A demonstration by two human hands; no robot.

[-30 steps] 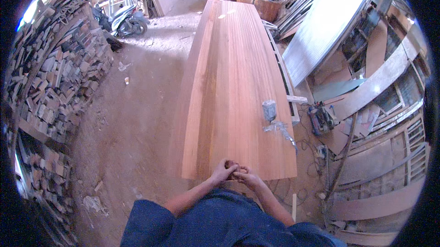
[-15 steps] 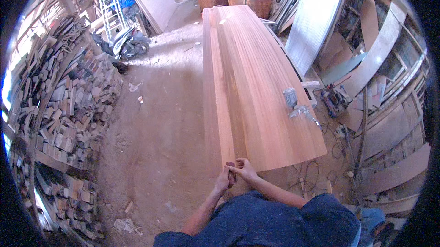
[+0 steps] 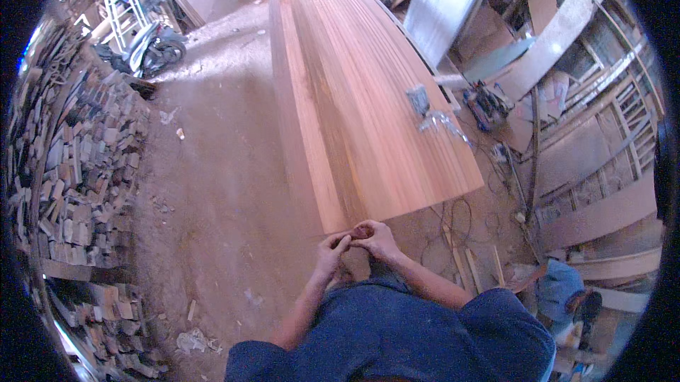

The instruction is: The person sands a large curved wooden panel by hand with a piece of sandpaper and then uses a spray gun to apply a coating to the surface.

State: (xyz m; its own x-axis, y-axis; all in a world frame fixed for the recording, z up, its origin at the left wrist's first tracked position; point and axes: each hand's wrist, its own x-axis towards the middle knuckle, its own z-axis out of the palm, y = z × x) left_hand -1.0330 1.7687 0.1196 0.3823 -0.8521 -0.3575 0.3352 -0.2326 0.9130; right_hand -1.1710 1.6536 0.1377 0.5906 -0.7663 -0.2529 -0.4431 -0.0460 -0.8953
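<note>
Just off the near edge of a long wooden panel, both my hands are close together. Between their fingers is a small reddish-brown sheet that looks like sandpaper, bent and partly hidden. My right hand pinches it from the right. Closed thumb and fingers of my left hand meet its left side. Light and darker wood strips run along the panel. Toward its right edge stand a grey can and, beside it, a crumpled clear plastic bag.
Stacked wood offcuts line the left side. A motorbike and a white ladder stand far left. Cables and wood strips lie right of my arms. Another person is at the lower right, near leaning boards.
The view has tilted down and shifted right. The reddish-brown sheet hung below my fingers before; now it is bent up between both hands. The other person shows more.
</note>
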